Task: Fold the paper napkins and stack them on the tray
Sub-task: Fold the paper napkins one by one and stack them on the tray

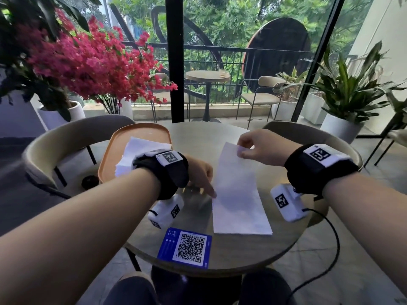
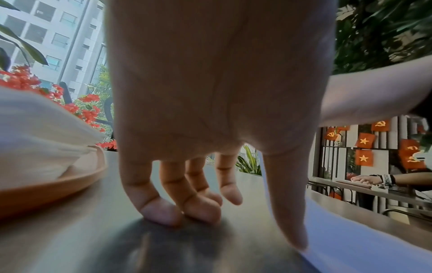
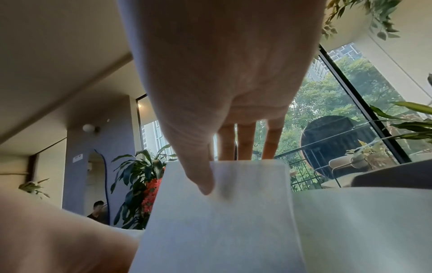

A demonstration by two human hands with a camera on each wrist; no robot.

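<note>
Napkin (image 1: 236, 190); blue QR-code card (image 1: 186, 247) nearby

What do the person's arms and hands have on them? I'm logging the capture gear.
Both forearms are bare, no sleeves. Each wrist wears a wide black band with a white block on top printed with a black square marker. Under each wrist hangs a white camera box, also marker-tagged; a thin black cable runs from the right one. The left hand and right hand are ungloved.

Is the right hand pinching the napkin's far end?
Yes, the right hand pinches the far end of the napkin, lifting it off the table.
</note>
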